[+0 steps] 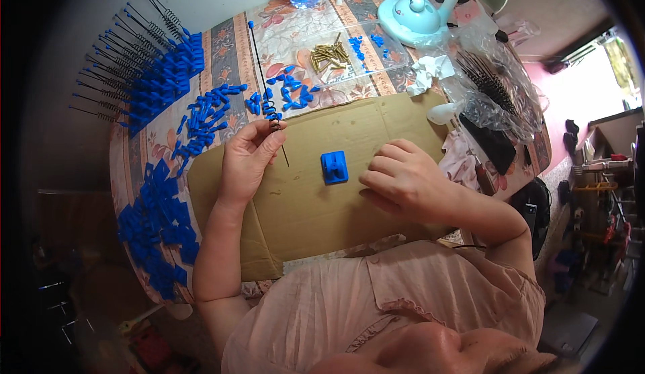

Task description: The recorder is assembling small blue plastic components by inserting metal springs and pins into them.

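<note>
Your left hand (247, 155) pinches a thin black rod (266, 85) strung with blue pieces over the cardboard (322, 199), your right hand (403, 179) rests empty and half-curled beside the blue block (334, 167), and judging by the stack of finished rods (141, 58) against the many loose blue caps (201, 122) on the bench (228, 45), you seem about midway.

Cardboard sheet (316, 206) on floral table (228, 45)

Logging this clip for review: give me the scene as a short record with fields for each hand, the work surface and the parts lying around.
left hand: pinches a thin black rod with a spring and blue tip
right hand: rests curled on the cardboard sheet, holding nothing visible
centre: blue plastic block on the cardboard, between the hands
left side: finished rods fanned out, flat blue pieces piled
far side: clear tray with brass parts
</note>
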{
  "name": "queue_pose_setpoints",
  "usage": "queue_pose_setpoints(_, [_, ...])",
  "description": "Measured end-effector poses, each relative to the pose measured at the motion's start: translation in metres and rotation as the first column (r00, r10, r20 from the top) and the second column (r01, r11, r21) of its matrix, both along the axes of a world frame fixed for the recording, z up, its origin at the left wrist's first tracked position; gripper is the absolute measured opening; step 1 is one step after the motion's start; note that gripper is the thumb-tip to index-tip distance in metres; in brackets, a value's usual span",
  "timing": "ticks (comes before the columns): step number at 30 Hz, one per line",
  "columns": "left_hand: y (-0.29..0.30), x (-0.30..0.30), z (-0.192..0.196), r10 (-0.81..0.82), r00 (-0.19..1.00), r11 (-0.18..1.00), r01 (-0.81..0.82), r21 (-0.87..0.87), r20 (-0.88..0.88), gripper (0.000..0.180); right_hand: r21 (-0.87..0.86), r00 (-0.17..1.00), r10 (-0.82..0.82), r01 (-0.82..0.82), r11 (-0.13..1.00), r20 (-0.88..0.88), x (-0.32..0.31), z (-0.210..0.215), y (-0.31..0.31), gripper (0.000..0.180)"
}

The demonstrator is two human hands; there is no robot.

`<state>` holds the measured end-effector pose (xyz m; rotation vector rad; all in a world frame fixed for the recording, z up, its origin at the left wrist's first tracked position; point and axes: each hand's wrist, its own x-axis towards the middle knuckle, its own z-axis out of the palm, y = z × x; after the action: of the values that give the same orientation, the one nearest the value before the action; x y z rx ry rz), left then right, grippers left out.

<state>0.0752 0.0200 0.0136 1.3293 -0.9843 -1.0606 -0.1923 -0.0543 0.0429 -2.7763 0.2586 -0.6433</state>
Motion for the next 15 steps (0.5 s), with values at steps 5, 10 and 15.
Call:
queue_pose_setpoints(5, [0.000, 0.003, -0.003, -0.024, 1.000, 1.000, 0.024, -0.019, 0.002, 0.020, 0.064, 0.994, -0.094, 0.097, 0.993, -0.053, -0.036, 0.007, -0.005, 0.016])
queue_pose_setpoints(10, [-0.001, -0.002, 0.000, -0.032, 0.999, 0.999, 0.032, 0.002, 0.000, 0.020, 0.174, 0.948, -0.300, 0.314, 0.933, -0.102, -0.063, 0.005, -0.007, 0.015])
queue_pose_setpoints(15, [-0.001, -0.005, 0.003, -0.051, 0.997, 0.999, 0.050, 0.018, 0.056, 0.020, 0.211, 0.920, -0.381, 0.392, 0.895, -0.092, -0.069, 0.004, -0.009, 0.012])
